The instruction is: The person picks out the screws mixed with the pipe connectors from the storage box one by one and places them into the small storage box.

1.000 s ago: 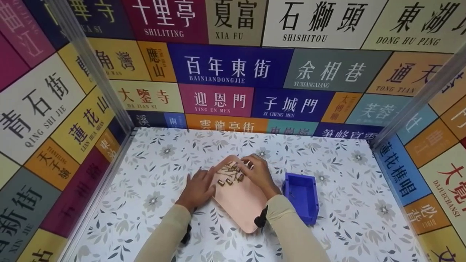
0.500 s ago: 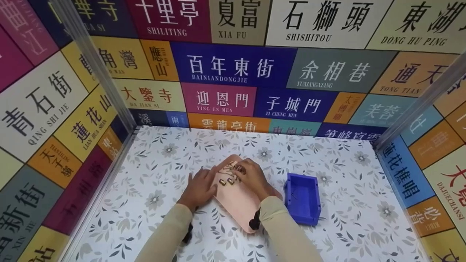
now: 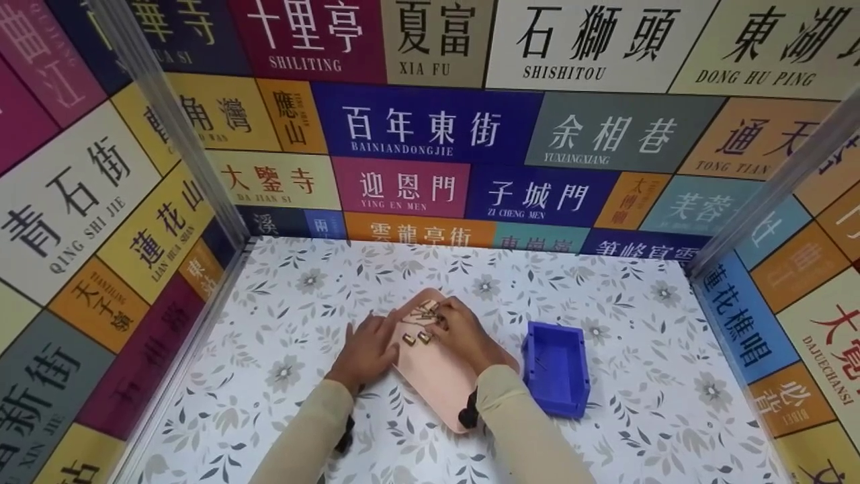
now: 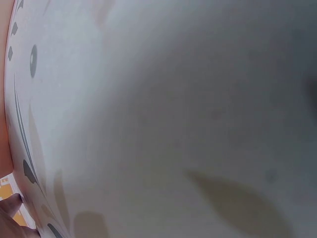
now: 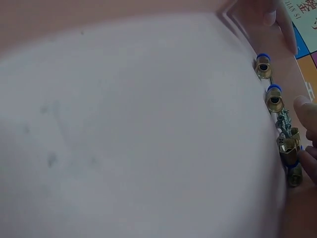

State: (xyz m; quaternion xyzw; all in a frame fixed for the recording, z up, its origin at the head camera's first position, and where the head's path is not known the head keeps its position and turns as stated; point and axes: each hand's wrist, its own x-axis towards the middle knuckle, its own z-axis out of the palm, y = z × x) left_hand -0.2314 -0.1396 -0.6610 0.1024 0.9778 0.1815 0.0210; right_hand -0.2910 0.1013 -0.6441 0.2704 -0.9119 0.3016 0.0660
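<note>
A pink tray (image 3: 440, 386) lies slantwise on the table. Near its far end are several brass fittings (image 3: 416, 338) and a loose heap of screws (image 3: 423, 313). Blue rings show on the fittings in the right wrist view, where small screws (image 5: 284, 121) lie between them. My left hand (image 3: 366, 349) rests at the tray's left edge, its fingers fairly straight. My right hand (image 3: 463, 333) reaches over the tray from the right, thumb and fingertips bent down at the fittings and screws. A finger touches or nearly touches one brass fitting (image 5: 288, 151); whether anything is pinched is hidden.
A blue plastic bin (image 3: 556, 370) stands right of the tray, with a few thin small pieces inside. The flower-patterned table (image 3: 282, 302) is enclosed by sign-covered walls (image 3: 430, 124) at the back and sides. The left wrist view shows mostly blurred tabletop.
My right hand has moved slightly left and toward me, down into the fittings and screws. A fitting at the right of the row is now hidden by it. The left hand stays put.
</note>
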